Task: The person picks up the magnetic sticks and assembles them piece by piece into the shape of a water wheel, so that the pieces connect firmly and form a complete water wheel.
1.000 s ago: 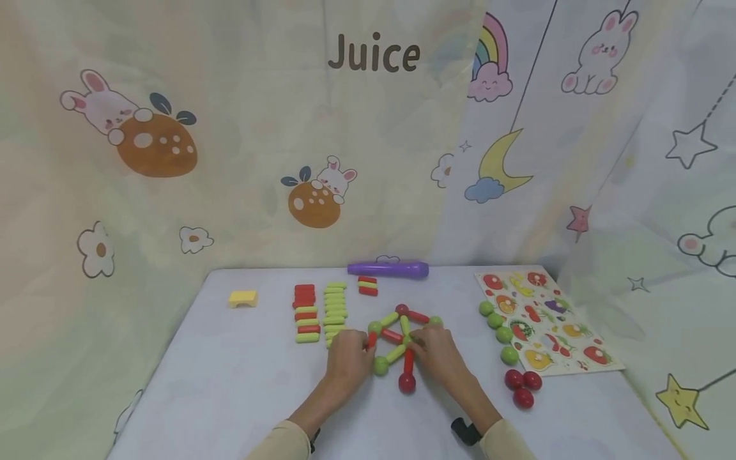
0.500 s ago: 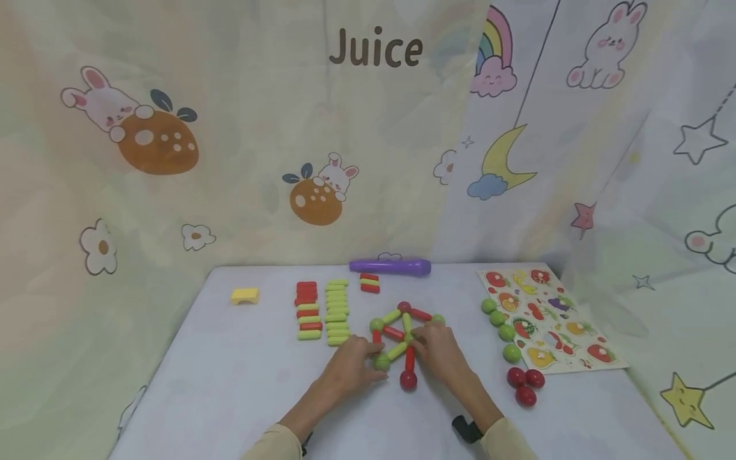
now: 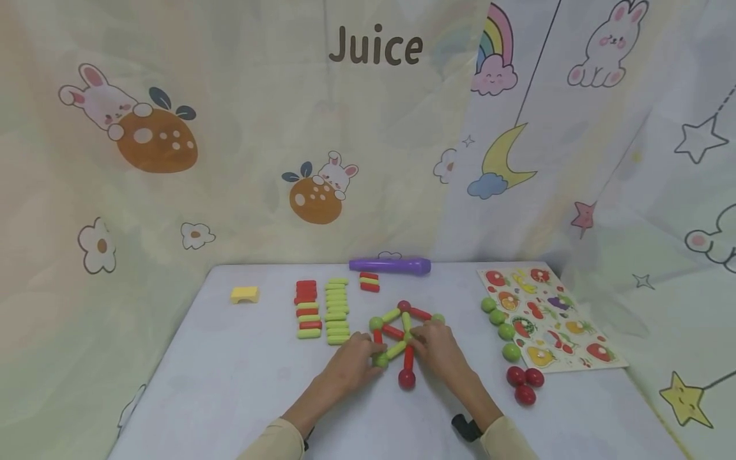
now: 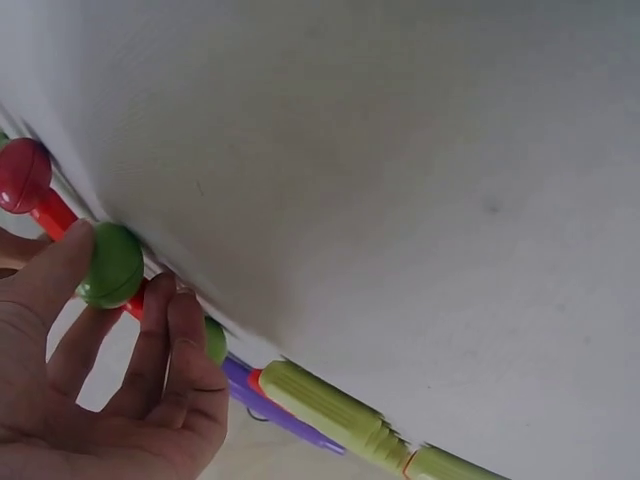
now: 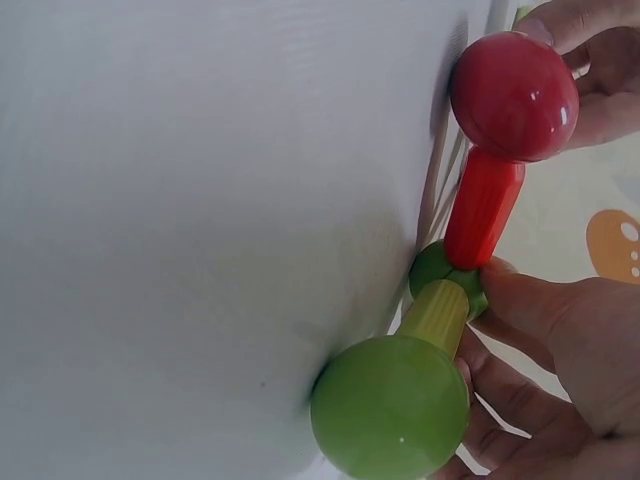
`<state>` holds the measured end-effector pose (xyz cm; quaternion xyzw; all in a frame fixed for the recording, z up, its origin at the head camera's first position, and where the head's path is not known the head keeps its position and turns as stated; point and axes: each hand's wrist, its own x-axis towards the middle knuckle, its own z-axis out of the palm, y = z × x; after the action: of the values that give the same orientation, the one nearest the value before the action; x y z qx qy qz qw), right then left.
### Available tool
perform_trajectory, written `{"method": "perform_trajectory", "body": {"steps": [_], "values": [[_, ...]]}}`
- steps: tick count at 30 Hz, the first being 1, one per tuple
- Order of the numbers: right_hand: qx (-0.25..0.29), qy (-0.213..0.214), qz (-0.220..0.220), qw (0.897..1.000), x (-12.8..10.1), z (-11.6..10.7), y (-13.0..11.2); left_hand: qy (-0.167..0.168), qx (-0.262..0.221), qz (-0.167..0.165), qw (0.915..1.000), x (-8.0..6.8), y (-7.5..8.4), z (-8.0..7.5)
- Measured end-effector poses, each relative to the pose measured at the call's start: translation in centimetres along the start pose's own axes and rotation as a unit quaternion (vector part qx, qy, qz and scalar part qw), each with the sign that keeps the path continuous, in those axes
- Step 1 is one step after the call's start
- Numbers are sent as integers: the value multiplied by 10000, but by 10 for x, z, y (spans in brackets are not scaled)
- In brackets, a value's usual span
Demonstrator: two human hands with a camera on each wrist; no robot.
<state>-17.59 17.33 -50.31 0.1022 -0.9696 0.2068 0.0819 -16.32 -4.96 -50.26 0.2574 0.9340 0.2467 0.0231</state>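
Reading "Juice" [image 3: 375, 47] behind, left hand [image 3: 351, 364] and right hand [image 3: 438, 352] pinch the stick-and-ball frame [image 3: 402, 332].

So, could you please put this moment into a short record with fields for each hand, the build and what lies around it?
left hand: left hand grips the green ball at the near-left corner of the build
right hand: right hand pinches the joint at the build's centre
build: rod-and-ball frame of red and green pieces, flat on the white table, a red ball at its near end
left of build: rows of spare rods, yellow block
right of build: loose green balls, loose red balls, fruit puzzle board
back edge: purple stick
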Motion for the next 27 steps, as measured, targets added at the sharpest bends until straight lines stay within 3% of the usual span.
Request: {"method": "perform_trajectory", "body": {"steps": [12,16,19,22,24,27], "values": [[-268,-163,-256,9992,-2,-10,8,427,-81,-68,9990,7,-5,-2],[-209,-299,-361,9987,0,-16,11,7,-81,-70,9999,17,-6,-19],[3,-431,-579,9974,1,-20,17,-325,-295,-131,9990,34,-7,-48],[191,-621,-986,9930,3,-25,23,-207,-348,-160,9991,59,-14,-72],[286,-793,-1257,9885,5,-27,26,-33,-155,-179,9997,78,-22,-77],[379,-1067,-1486,9824,7,-28,28,1,256,-415,9988,100,-36,-71]]}}
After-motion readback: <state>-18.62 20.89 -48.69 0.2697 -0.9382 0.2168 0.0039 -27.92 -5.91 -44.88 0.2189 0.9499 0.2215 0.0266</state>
